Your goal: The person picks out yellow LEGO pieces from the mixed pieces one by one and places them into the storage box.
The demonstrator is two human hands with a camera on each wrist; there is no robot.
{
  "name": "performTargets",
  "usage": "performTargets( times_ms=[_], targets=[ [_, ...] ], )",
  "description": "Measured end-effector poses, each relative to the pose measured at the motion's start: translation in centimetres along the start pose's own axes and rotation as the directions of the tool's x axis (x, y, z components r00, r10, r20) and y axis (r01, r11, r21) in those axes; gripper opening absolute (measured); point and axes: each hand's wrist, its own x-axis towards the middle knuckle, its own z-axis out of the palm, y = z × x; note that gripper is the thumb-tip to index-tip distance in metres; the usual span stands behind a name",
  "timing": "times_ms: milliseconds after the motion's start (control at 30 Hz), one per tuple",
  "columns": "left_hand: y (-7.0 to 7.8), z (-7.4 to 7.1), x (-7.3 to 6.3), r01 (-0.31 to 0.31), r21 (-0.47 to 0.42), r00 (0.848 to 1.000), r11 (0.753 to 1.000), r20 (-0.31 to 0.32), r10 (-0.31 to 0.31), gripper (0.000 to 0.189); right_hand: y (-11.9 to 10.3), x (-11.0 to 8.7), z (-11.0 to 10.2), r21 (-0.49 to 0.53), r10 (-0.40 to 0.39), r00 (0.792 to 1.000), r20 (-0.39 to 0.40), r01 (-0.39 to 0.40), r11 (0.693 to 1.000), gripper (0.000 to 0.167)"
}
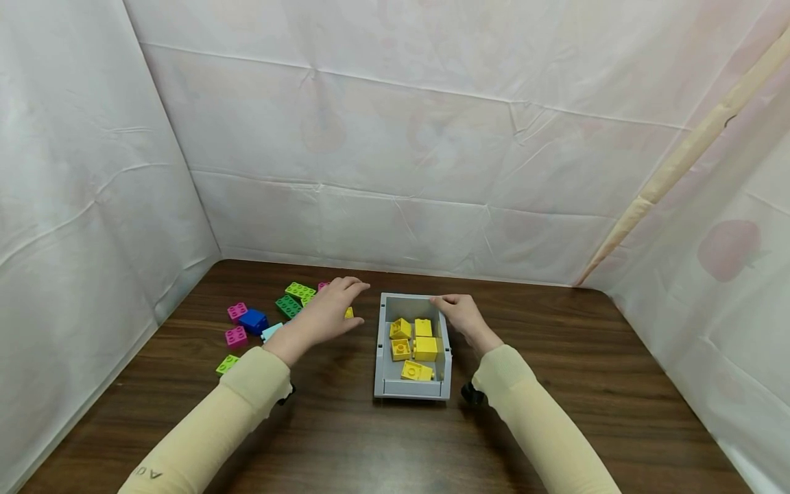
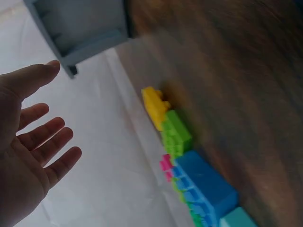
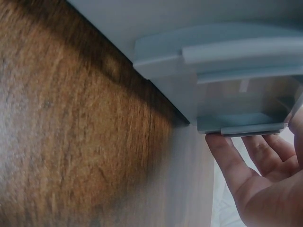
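A grey plastic bin point(image 1: 410, 390) rests on the table with several yellow toy bricks point(image 1: 425, 348) inside it. My right hand point(image 1: 464, 318) grips the bin's far right corner; in the right wrist view its fingers point(image 3: 232, 163) lie against the edge. Left of the bin, my left hand point(image 1: 324, 314) is held above the table, fingers spread and nothing in them. Just beyond its fingers a yellow brick point(image 1: 349, 313) partly shows. The left wrist view has that yellow brick point(image 2: 155, 108) beside a light green brick point(image 2: 176, 135) and a large blue one point(image 2: 206, 182).
On the left of the dark wood table point(image 1: 555, 357) lie loose bricks: pink point(image 1: 236, 336), blue point(image 1: 254, 321), dark green point(image 1: 288, 307), light green point(image 1: 300, 292) and pale blue point(image 1: 271, 331). My left forearm and hand cover part of this group. White cloth point(image 1: 395, 137) hangs around the table.
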Motion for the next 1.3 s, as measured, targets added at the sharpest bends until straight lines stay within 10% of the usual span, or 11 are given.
performTargets(
  times_ms=[533, 1300],
  targets=[
    [-3.1, 3.9, 1.4, 0.091, 0.01, 0.982, 0.996, 0.167, -0.091, 0.055, 0.1, 0.1, 0.0, 0.001, -0.003, 1.0, 0.011, 0.003, 1.0, 0.038],
    [-4.0, 4.2, 2.4, 0.062, 0.02, 0.967, 0.998, 0.246, -0.065, 0.024, 0.0, 0.1, -0.1, 0.008, 0.01, 1.0, 0.013, -0.01, 1.0, 0.041]
  ],
)
